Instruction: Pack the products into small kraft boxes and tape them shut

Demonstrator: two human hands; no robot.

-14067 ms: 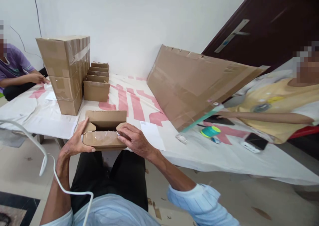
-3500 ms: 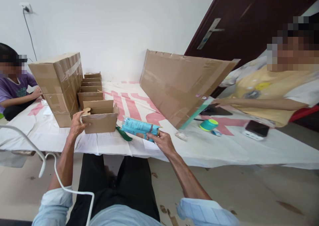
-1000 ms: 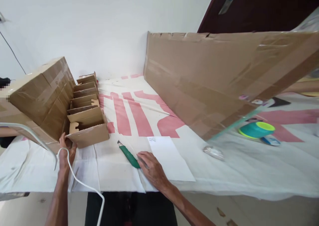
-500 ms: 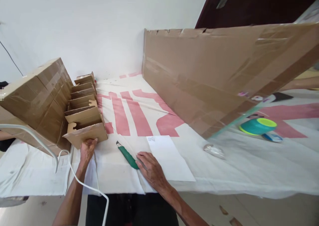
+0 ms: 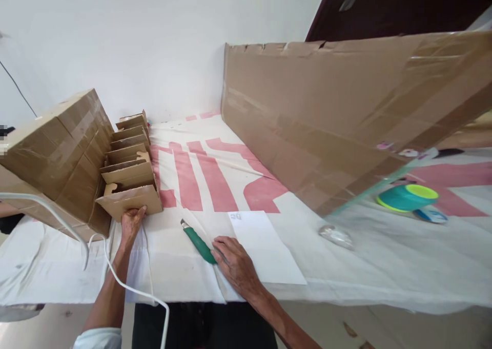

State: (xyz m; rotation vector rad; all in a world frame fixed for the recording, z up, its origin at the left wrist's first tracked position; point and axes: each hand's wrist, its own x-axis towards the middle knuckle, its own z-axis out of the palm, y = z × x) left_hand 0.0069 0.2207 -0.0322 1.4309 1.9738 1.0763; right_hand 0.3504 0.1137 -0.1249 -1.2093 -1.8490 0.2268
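At the left, my left hand (image 5: 131,227) is closed at the lower front edge of a cardboard box (image 5: 130,201), the nearest in a row of open-topped boxes. Its thumb lies against the front panel; the other fingertips are partly hidden. My right hand (image 5: 237,268) lies flat on the cloth, fingers stretched out. Those fingers rest at the back end of a green utility knife (image 5: 199,244) with its tip pointing away. Beside this hand is a white sheet of paper (image 5: 267,246) with faint writing at its far corner.
A large taped carton (image 5: 73,154) stands left of the row. To the right, a big cardboard panel (image 5: 307,118) stands upright. Near it lie a teal-and-yellow roll (image 5: 407,198) and a small clear-wrapped item (image 5: 335,235). A white cable (image 5: 132,286) crosses in front of my left forearm.
My left hand and the front box have shifted slightly away from me, and the box's opening looks narrower. My right hand stays by the knife. The view has turned slightly.
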